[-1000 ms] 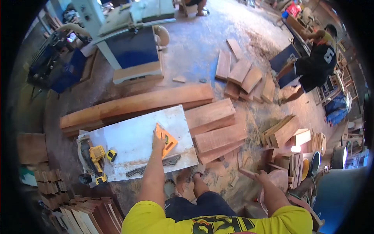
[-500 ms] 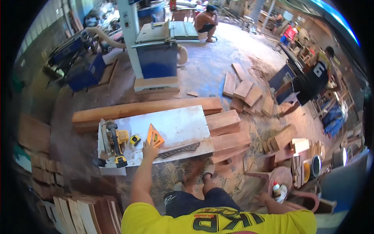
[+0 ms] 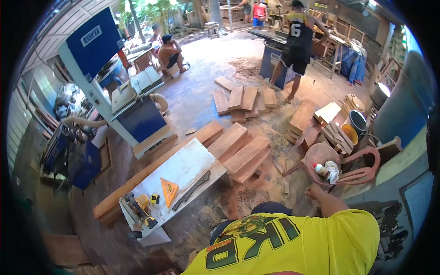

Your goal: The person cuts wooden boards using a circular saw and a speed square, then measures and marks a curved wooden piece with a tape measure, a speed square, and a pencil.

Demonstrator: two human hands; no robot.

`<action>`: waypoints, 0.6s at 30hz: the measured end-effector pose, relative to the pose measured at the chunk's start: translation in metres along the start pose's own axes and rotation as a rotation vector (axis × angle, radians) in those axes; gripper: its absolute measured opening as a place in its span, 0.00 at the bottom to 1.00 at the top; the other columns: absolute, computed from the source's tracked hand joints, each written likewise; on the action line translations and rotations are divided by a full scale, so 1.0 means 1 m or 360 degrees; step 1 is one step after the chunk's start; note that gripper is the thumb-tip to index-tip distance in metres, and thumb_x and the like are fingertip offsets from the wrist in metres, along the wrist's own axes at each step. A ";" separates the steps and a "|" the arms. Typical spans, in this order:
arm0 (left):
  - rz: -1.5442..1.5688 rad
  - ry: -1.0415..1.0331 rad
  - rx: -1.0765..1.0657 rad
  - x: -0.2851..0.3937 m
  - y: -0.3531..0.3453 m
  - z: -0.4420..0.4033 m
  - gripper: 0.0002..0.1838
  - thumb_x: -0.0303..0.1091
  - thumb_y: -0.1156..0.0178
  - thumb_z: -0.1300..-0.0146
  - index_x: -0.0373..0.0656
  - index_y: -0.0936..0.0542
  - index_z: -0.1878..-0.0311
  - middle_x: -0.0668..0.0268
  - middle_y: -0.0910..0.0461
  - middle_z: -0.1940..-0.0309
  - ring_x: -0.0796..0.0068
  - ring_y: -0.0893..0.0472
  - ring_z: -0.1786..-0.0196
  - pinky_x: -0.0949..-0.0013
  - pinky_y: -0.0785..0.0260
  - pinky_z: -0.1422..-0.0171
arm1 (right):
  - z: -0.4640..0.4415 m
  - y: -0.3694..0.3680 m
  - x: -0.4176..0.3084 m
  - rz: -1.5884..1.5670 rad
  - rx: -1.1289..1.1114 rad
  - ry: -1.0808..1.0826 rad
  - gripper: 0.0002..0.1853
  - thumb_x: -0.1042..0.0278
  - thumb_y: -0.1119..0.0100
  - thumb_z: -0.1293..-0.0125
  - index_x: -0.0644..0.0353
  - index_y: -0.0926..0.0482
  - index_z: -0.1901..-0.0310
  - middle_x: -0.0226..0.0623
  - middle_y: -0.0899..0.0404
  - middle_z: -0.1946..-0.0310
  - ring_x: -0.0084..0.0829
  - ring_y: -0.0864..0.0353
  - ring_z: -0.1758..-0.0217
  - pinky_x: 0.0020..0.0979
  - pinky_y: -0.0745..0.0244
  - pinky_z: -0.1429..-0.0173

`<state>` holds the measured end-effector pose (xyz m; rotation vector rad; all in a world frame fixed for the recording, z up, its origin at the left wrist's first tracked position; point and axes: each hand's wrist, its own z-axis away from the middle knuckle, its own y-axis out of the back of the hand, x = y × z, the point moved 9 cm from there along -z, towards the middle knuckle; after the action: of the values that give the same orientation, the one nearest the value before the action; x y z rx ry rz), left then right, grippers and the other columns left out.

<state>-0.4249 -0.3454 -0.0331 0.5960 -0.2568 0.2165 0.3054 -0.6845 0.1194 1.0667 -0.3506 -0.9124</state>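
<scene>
My right hand (image 3: 314,191) is beside the front of a reddish plastic chair (image 3: 312,160), fingers curled closed; what they hold, if anything, is too small to make out. On the chair seat lie a white bottle with a red cap (image 3: 321,171) and a crumpled white plastic bag (image 3: 332,173). My left hand is out of view, below my yellow shirt. An orange speed square (image 3: 169,191) rests on the white-topped board (image 3: 195,158). Near it are a yellow tape measure (image 3: 155,199), a yellow-and-black cordless saw (image 3: 140,208) and a dark carved strip (image 3: 192,190).
Thick timber pieces (image 3: 229,142) lie beyond the board, with more wood blocks (image 3: 245,98) stacked on the floor. A blue-and-white machine (image 3: 140,119) stands at left. One person (image 3: 298,41) stands at a machine; another person (image 3: 170,52) sits low. Buckets (image 3: 356,121) stand behind the chair.
My left hand has come off the speed square and left the view. The view has swung right and up. My right hand is still near the chair, now with its fingers curled.
</scene>
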 end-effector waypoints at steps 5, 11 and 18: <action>0.0065 -0.0160 0.0213 0.089 0.030 0.007 0.36 0.53 0.37 0.50 0.38 0.24 0.42 0.45 0.28 0.40 0.49 0.30 0.35 0.56 0.39 0.32 | -0.008 0.054 -0.004 -0.0373 0.0144 0.0000 0.13 0.54 0.37 0.42 0.54 0.13 0.64 0.43 0.16 0.66 0.39 0.16 0.63 0.39 0.24 0.54; -0.0121 -0.0533 0.0541 0.251 0.042 0.038 0.32 0.49 0.37 0.50 0.35 0.22 0.45 0.44 0.23 0.47 0.50 0.25 0.41 0.58 0.34 0.36 | 0.047 0.040 0.111 -0.0775 0.0240 -0.0246 0.11 0.59 0.35 0.43 0.53 0.13 0.63 0.39 0.15 0.69 0.38 0.15 0.63 0.37 0.23 0.55; -0.0213 -0.0787 0.0511 0.352 0.010 0.070 0.31 0.48 0.38 0.48 0.36 0.22 0.45 0.44 0.24 0.45 0.50 0.25 0.40 0.58 0.35 0.34 | 0.117 -0.047 0.235 -0.0826 0.0204 -0.0619 0.09 0.61 0.35 0.45 0.54 0.13 0.66 0.40 0.15 0.69 0.34 0.15 0.65 0.35 0.23 0.54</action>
<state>-0.1074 -0.3332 0.1336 0.9803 -0.6653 -0.0258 0.3480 -0.9465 0.0946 1.1167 -0.4673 -1.5892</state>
